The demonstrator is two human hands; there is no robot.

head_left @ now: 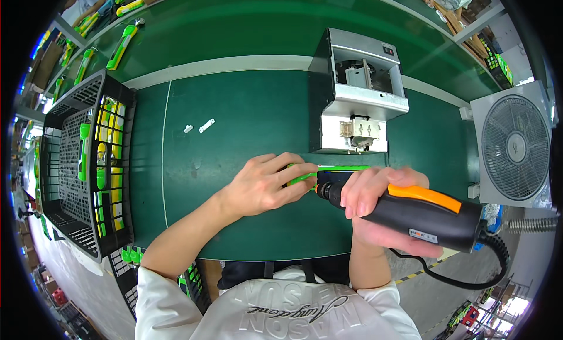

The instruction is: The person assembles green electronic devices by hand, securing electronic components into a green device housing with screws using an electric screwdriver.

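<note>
My right hand (375, 199) is wrapped round a black electric screwdriver (437, 220) with an orange lever and a coiled cord. The screwdriver lies nearly level, its tip pointing left at a long green-and-black piece (346, 168) on the bench. My left hand (272, 184) grips the left end of that piece, fingers curled over it. Both hands cover much of it, so its kind cannot be made out, and the exact contact at the driver's tip is hidden. Just behind the piece stands a metal screw feeder (358, 105) with a small block at its front.
Two small white parts (206, 126) lie on the green bench (234, 105). At the left stands a black plastic crate (97, 164) holding green and yellow tools. More green tools (122, 46) rest on the far belt. A white box fan (516, 146) is at the right.
</note>
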